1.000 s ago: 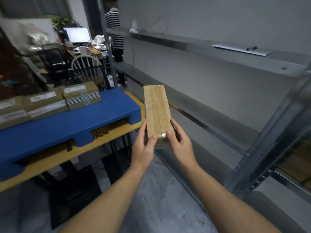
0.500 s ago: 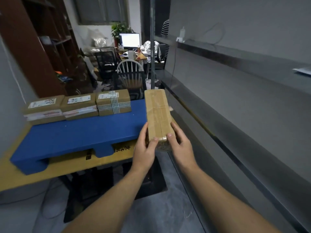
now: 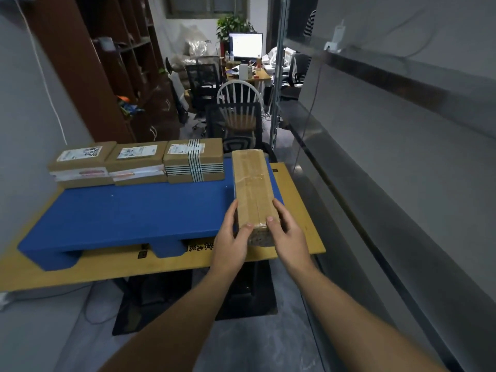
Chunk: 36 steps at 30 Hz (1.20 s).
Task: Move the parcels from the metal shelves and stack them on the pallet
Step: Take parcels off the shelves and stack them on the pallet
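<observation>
Over the right edge of the blue plastic pallet (image 3: 120,210), my left hand (image 3: 230,238) and right hand (image 3: 289,237) clamp their fingers around the near end of the long brown taped cardboard parcel (image 3: 252,181), probably rigid, light and slick: grip both long sides.

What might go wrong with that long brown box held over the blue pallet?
The left hand and right hand grip only the near end of the long parcel, so its far end may dip or slip. It hangs by the right edge of the blue pallet; set down there, it might overhang. It could also nudge the striped parcel.
</observation>
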Each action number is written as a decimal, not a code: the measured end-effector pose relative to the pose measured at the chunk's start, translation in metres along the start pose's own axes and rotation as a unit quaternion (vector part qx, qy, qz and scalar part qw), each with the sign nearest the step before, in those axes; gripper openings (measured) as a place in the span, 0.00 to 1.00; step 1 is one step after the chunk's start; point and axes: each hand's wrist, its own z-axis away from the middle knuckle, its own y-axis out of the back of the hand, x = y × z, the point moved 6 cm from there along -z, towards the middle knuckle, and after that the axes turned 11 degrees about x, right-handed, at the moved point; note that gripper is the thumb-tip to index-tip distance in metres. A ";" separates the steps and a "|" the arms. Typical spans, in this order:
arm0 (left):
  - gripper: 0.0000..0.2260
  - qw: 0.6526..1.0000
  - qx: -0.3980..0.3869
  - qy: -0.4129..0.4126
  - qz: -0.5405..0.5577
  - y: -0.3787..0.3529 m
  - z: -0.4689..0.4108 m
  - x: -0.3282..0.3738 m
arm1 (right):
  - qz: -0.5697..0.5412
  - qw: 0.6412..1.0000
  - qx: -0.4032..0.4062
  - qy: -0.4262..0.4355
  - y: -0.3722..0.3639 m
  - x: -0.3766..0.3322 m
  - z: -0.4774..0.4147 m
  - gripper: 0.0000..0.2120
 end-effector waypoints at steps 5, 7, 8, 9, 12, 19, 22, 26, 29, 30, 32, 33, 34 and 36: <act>0.24 1.000 0.013 0.020 -0.007 -0.008 -0.049 -0.015 | 0.016 1.000 -0.010 -0.012 -0.022 0.014 -0.047 0.22; 0.25 0.999 0.017 0.029 -0.006 -0.010 -0.071 -0.022 | 0.027 0.999 -0.012 -0.014 -0.035 0.022 -0.069 0.22; 0.25 0.999 0.017 0.032 -0.008 -0.011 -0.083 -0.027 | 0.033 0.999 -0.011 -0.018 -0.041 0.026 -0.080 0.22; 0.24 0.999 0.017 0.035 -0.011 -0.011 -0.095 -0.030 | 0.037 0.999 -0.011 -0.023 -0.048 0.030 -0.091 0.22; 0.24 0.999 0.020 0.048 -0.011 -0.013 -0.133 -0.045 | 0.044 0.998 -0.016 -0.041 -0.067 0.040 -0.121 0.22; 0.25 0.997 0.006 0.070 -0.025 -0.021 -0.197 -0.077 | 0.049 0.996 -0.012 -0.071 -0.097 0.066 -0.176 0.23; 0.25 0.997 0.010 0.075 -0.032 -0.023 -0.214 -0.088 | 0.044 0.996 -0.012 -0.079 -0.105 0.074 -0.191 0.23; 0.25 0.996 0.012 0.082 -0.029 -0.025 -0.229 -0.092 | 0.039 0.996 -0.015 -0.082 -0.112 0.080 -0.207 0.23; 0.25 0.996 0.018 0.087 -0.028 -0.027 -0.236 -0.093 | 0.033 0.995 -0.025 -0.087 -0.117 0.082 -0.218 0.23; 0.25 0.995 0.021 0.088 -0.030 -0.027 -0.238 -0.094 | 0.033 0.995 -0.028 -0.087 -0.118 0.081 -0.221 0.23; 0.25 0.995 0.028 0.085 -0.038 -0.028 -0.243 -0.095 | 0.034 0.995 -0.034 -0.085 -0.121 0.082 -0.228 0.23; 0.24 0.995 0.034 0.086 -0.042 -0.028 -0.245 -0.095 | 0.036 0.995 -0.038 -0.084 -0.122 0.083 -0.231 0.23; 0.24 0.994 0.041 0.088 -0.046 -0.029 -0.246 -0.096 | 0.038 0.995 -0.043 -0.085 -0.124 0.084 -0.234 0.23; 0.24 0.992 0.056 0.096 -0.053 -0.029 -0.247 -0.093 | 0.040 0.994 -0.051 -0.085 -0.126 0.084 -0.238 0.23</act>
